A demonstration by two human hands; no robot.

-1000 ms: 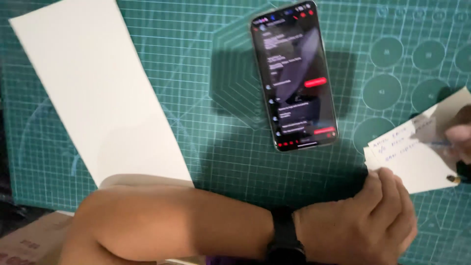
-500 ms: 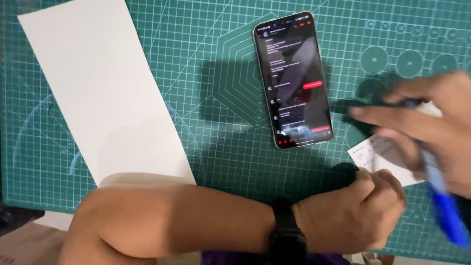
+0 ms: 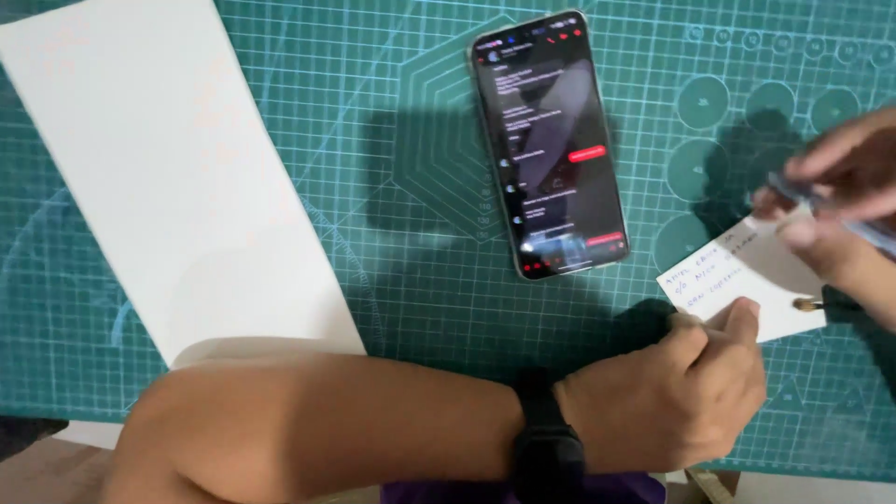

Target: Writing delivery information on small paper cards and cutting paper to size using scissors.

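My left hand (image 3: 686,392), with a black watch on its wrist, lies at the bottom right with its fingertips pressed on the near edge of a small white card (image 3: 747,275) that bears handwriting. My right hand (image 3: 840,201) is at the right edge, above the card's far corner, fingers closed on a blue pen (image 3: 840,215) that looks blurred. A smartphone (image 3: 549,140) with a dark lit screen lies face up on the green cutting mat (image 3: 420,233), left of the card.
A large white sheet of paper (image 3: 168,177) lies at an angle on the mat's left half, its near end under my left forearm. The table's front edge shows along the bottom.
My right hand with the pen has pulled back from beside the phone to the right edge, above the card. The left hand stays on the card.
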